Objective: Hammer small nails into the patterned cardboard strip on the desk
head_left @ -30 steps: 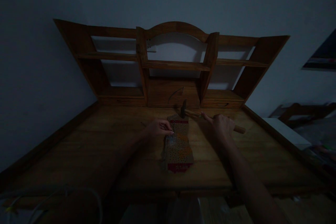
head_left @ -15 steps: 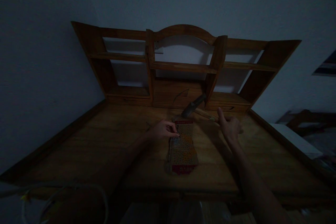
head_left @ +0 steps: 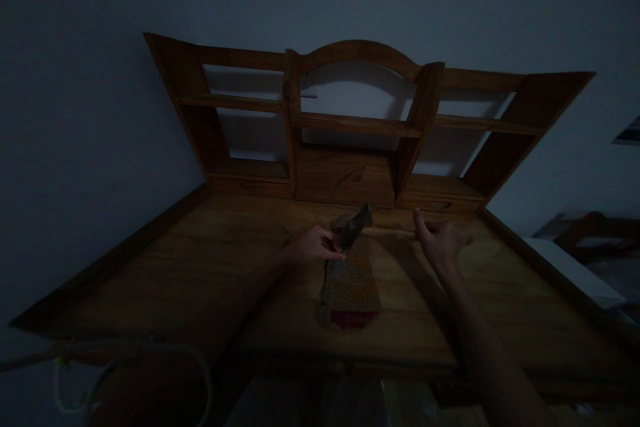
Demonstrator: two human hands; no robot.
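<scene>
My right hand [head_left: 441,241] is wrapped round the wooden handle of a hammer [head_left: 356,227], thumb laid along it. The dark hammer head hangs low over the far part of a flat piece of printed cardboard [head_left: 354,288], which lies on the desk and is dotted with many small dark marks. At the cardboard's left edge, just left of the hammer head, my left hand [head_left: 314,245] pinches thumb and forefinger together. Whatever sits between those fingertips is too small and dark to make out. The hammer head hides some of the cardboard's far end.
The wooden desk [head_left: 200,260] has a raised rim on both sides. A wooden shelf unit [head_left: 350,121] with drawers stands along its back. Pale cables [head_left: 203,373] cross the lower left. A white surface [head_left: 575,270] lies beyond the right rim. The room is dim.
The hammer head has come down and towards me, from above the cardboard's far end to near my left fingertips. My left hand keeps its pinch at nearly the same spot. The view has shifted slightly.
</scene>
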